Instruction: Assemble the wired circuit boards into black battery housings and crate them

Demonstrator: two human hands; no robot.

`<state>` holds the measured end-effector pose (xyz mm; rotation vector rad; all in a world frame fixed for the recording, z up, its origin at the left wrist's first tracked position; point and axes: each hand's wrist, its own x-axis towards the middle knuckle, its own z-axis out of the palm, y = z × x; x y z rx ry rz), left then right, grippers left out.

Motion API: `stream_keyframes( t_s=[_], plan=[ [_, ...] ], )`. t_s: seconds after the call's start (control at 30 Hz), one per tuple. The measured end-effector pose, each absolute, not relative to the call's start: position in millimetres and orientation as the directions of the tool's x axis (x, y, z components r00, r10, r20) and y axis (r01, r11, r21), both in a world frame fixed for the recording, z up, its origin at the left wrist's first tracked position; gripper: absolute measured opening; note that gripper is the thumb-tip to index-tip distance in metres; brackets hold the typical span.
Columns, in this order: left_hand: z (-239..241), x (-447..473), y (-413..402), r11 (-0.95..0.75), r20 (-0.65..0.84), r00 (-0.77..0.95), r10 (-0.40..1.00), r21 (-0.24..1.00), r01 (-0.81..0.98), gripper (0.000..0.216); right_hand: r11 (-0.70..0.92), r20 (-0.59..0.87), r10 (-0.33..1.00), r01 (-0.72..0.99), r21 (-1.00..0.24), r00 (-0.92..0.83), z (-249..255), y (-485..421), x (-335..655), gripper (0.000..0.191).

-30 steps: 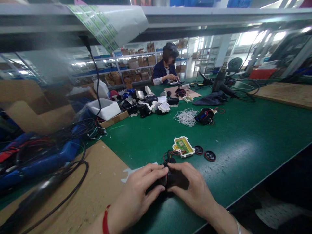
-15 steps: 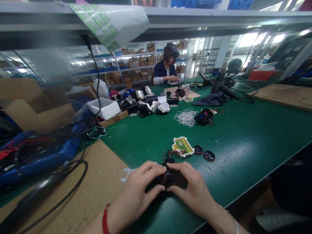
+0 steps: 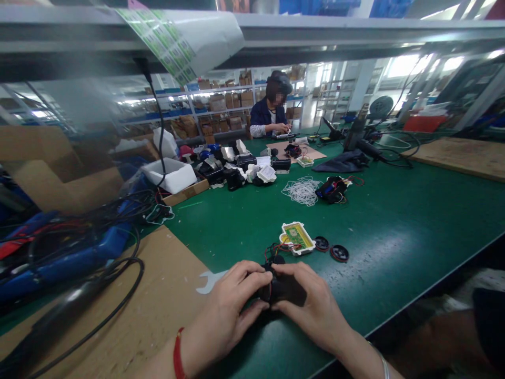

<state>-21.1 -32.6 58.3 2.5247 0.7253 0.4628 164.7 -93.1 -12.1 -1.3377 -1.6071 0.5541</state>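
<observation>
A black cylindrical housing [image 3: 288, 288] lies between my two hands, low over the front of the green table. My left hand [image 3: 231, 297] has its fingers and thumb closed round the left end, where a thin red ring showed earlier. My right hand [image 3: 315, 302] grips the other end between thumb and fingers. Dark and red wires [image 3: 273, 249] run from behind the housing to a white case [image 3: 313, 246] holding a green circuit board [image 3: 295, 235]. Beside that case lie two black round caps [image 3: 339, 253] with red rims. A grey open-end wrench [image 3: 208, 282] is partly hidden by my left hand.
Cardboard [image 3: 158, 279] covers the front left, with black cables [image 3: 138, 273] over it. Farther back are a white cord bundle [image 3: 302, 190], a black wired assembly [image 3: 333, 189] and piled housings [image 3: 236, 178]. A person [image 3: 272, 108] works across the table. A shelf [image 3: 315, 34] spans overhead.
My left hand has turned slightly and shifted right at the housing's end. My right hand keeps its grip. A person's limb at the lower right has moved.
</observation>
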Motion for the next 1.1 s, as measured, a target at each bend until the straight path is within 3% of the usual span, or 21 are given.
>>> stream_keyframes(
  t_s=[0.07, 0.17, 0.23, 0.3, 0.37, 0.5, 0.53, 0.63, 0.7, 0.8, 0.9, 1.03, 1.1],
  plan=[
    [60, -22, -31, -0.756, 0.2, 0.806, 0.557, 0.525, 0.392, 0.029, 0.302, 0.37, 0.928, 0.508, -0.807, 0.037, -12, -93, 165, 0.055],
    [66, -19, -32, -0.605, 0.084, 0.716, 0.693, 0.607, 0.515, 0.046, 0.299, 0.37, 0.928, 0.528, -0.795, 0.031, -12, -93, 165, 0.052],
    [69, -16, -35, -0.522, 0.018, 0.663, 0.749, 0.632, 0.573, 0.037, 0.301, 0.368, 0.93, 0.538, -0.788, 0.019, -12, -92, 164, 0.051],
    [68, -14, -38, -0.553, 0.041, 0.681, 0.731, 0.62, 0.556, 0.02, 0.299, 0.362, 0.932, 0.536, -0.789, 0.012, -11, -92, 165, 0.05],
    [62, -15, -41, -0.676, 0.152, 0.736, 0.659, 0.549, 0.492, 0.016, 0.29, 0.345, 0.939, 0.524, -0.801, 0.007, -11, -91, 166, 0.048],
    [51, -25, -40, -0.903, 0.344, 0.844, 0.411, 0.282, 0.324, 0.021, 0.262, 0.281, 0.959, 0.482, -0.836, -0.034, -11, -89, 171, 0.047],
    [52, -28, -38, -0.899, 0.357, 0.834, 0.421, 0.289, 0.33, 0.025, 0.251, 0.267, 0.963, 0.479, -0.841, -0.035, -11, -89, 172, 0.047],
    [61, -32, -33, -0.707, 0.247, 0.695, 0.675, 0.487, 0.513, 0.05, 0.228, 0.25, 0.968, 0.5, -0.836, -0.023, -11, -89, 172, 0.047],
    [69, -29, -33, -0.547, 0.074, 0.626, 0.776, 0.573, 0.61, 0.044, 0.248, 0.271, 0.962, 0.523, -0.815, -0.033, -10, -89, 170, 0.046],
    [74, -20, -38, -0.477, -0.046, 0.634, 0.772, 0.616, 0.626, 0.025, 0.282, 0.31, 0.95, 0.548, -0.787, -0.043, -7, -89, 168, 0.045],
    [70, -15, -45, -0.56, 0.049, 0.665, 0.745, 0.588, 0.584, 0.018, 0.284, 0.318, 0.947, 0.548, -0.786, -0.035, -6, -89, 168, 0.044],
    [60, -23, -47, -0.789, 0.155, 0.812, 0.563, 0.392, 0.472, 0.02, 0.276, 0.296, 0.954, 0.532, -0.801, -0.049, -7, -88, 169, 0.048],
    [58, -32, -40, -0.827, 0.175, 0.84, 0.513, 0.361, 0.43, 0.028, 0.275, 0.294, 0.954, 0.525, -0.805, -0.049, -7, -88, 169, 0.048]
  ],
)
